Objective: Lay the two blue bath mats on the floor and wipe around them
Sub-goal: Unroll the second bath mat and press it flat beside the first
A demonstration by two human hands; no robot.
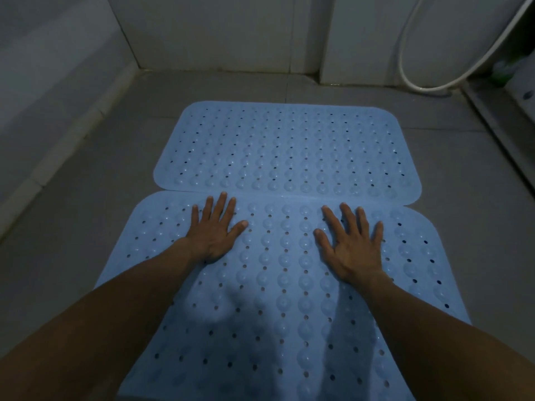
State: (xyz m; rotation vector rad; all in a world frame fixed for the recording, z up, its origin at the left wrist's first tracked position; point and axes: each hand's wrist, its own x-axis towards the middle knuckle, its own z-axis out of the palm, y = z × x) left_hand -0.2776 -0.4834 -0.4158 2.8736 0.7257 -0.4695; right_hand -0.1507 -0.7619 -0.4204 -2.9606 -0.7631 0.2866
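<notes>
Two light blue bath mats with bumps and small holes lie flat on the grey tiled floor. The far mat (286,146) lies crosswise. The near mat (283,299) touches its front edge and runs down to the bottom of the view. My left hand (215,231) rests palm down on the near mat's far left part, fingers spread. My right hand (351,241) lies flat on its far right part, fingers spread as well. Neither hand holds anything.
Grey floor tiles (86,227) surround the mats. White tiled walls (220,33) close the back and left. A white hose (428,85) loops down at the back right. A raised ledge (500,125) with a green object (502,72) runs along the right.
</notes>
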